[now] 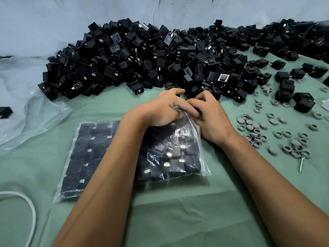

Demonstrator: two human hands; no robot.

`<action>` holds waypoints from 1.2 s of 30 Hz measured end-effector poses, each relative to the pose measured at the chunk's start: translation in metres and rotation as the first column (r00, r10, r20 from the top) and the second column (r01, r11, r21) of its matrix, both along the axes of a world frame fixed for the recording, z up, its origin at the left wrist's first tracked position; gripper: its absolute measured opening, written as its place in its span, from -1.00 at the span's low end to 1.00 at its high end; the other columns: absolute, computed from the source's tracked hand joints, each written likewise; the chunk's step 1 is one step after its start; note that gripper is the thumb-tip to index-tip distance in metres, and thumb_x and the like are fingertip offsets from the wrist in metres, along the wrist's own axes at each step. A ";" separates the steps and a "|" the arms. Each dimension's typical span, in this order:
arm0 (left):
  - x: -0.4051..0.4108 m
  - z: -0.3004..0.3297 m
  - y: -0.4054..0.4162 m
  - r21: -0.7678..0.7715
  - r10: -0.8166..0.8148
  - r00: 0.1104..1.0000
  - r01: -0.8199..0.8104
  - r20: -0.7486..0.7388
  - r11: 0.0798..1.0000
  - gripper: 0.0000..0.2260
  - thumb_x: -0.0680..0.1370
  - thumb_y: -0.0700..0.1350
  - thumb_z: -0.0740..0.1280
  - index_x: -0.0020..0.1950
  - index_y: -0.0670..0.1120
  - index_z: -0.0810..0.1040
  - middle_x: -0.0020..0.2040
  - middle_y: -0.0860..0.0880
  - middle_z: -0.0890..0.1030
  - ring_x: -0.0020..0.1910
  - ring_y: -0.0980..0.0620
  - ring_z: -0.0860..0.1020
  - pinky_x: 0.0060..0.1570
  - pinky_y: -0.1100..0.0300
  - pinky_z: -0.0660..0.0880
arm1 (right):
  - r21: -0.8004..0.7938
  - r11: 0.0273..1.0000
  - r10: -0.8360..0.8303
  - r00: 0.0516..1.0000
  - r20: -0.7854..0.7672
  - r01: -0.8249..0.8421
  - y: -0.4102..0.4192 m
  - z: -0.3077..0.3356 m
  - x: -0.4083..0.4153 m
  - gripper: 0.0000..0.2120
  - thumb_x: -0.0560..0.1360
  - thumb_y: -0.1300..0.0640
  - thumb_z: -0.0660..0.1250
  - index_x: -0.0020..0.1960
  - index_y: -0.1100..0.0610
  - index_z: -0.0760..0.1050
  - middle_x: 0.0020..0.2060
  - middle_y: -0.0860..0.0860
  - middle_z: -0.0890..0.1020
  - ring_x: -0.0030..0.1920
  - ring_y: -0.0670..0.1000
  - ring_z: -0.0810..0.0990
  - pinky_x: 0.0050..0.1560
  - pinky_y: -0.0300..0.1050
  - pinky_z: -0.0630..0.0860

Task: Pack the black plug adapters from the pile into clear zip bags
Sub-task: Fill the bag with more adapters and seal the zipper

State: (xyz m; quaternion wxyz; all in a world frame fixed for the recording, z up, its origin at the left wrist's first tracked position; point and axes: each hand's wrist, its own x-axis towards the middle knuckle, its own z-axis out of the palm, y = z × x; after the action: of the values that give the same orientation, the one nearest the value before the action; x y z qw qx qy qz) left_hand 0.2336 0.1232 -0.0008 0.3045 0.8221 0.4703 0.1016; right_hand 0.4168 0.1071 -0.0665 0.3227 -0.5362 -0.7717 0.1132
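Green cloth (178, 211) underneath; both hands, left (160, 111) and right (210, 118), pinch the zip bag (178, 154) mouth, fingers curled.

There is a single view, from a wide-angle camera worn on the person's head. It looks forward and steeply down along both forearms, which enter from the bottom edge and meet at mid-frame. The green table (178, 220) fills the near ground, close below the lens. The far edge of the view reaches a pale wall (71, 18) behind the pile of adapters (142, 59). Straight lines bend toward the corners.
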 end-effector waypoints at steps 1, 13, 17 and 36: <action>0.001 0.000 -0.001 0.009 -0.001 1.000 0.001 -0.010 1.000 -0.60 0.62 -0.29 0.33 0.24 0.20 0.66 0.64 0.00 0.15 0.62 -0.06 0.04 0.60 -0.09 0.02 | 0.003 1.000 -0.022 1.000 -0.001 0.022 0.000 0.000 0.000 -0.77 0.59 0.09 0.40 0.24 -0.03 0.62 0.03 0.03 0.43 -0.01 0.05 0.48 -0.02 0.00 0.51; -0.004 0.003 -0.003 0.062 0.013 1.000 -0.013 0.010 0.998 -0.63 0.62 -0.30 0.32 0.07 0.18 0.72 0.58 0.02 0.25 0.57 0.03 0.07 0.37 0.18 -0.01 | 0.004 0.990 -0.138 0.989 -0.046 0.138 -0.003 0.004 0.010 -0.70 0.53 0.04 0.46 0.25 -0.01 0.57 0.09 -0.07 0.51 0.04 -0.06 0.52 0.11 -0.10 0.52; -0.006 0.004 -0.002 0.064 0.015 1.000 -0.015 0.002 0.998 -0.68 0.60 -0.25 0.38 0.00 0.21 0.71 0.55 0.02 0.28 0.55 0.03 0.09 0.36 0.13 0.00 | -0.027 0.999 0.025 0.996 0.083 -0.023 -0.004 0.005 0.007 -0.62 0.55 0.09 0.45 0.36 -0.05 0.57 0.22 -0.06 0.57 0.22 0.03 0.50 0.25 0.09 0.49; -0.030 0.002 0.008 0.066 -0.098 0.957 0.083 0.272 0.994 -0.95 0.52 -0.13 0.51 -0.02 -0.03 0.71 0.25 0.07 0.56 0.36 0.24 0.40 0.38 0.22 0.26 | -0.265 0.903 0.198 0.875 -0.442 -0.339 -0.016 0.026 0.023 -0.64 0.37 0.18 0.64 0.11 -0.08 0.69 -0.12 -0.05 0.66 -0.19 -0.05 0.59 -0.14 -0.11 0.52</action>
State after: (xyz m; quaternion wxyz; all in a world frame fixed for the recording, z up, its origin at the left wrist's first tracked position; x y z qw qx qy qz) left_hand 0.2032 0.1309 0.0013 0.3490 0.8285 0.3824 0.2133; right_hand 0.4396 0.0916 -0.0401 0.3603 -0.4336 -0.7252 0.3954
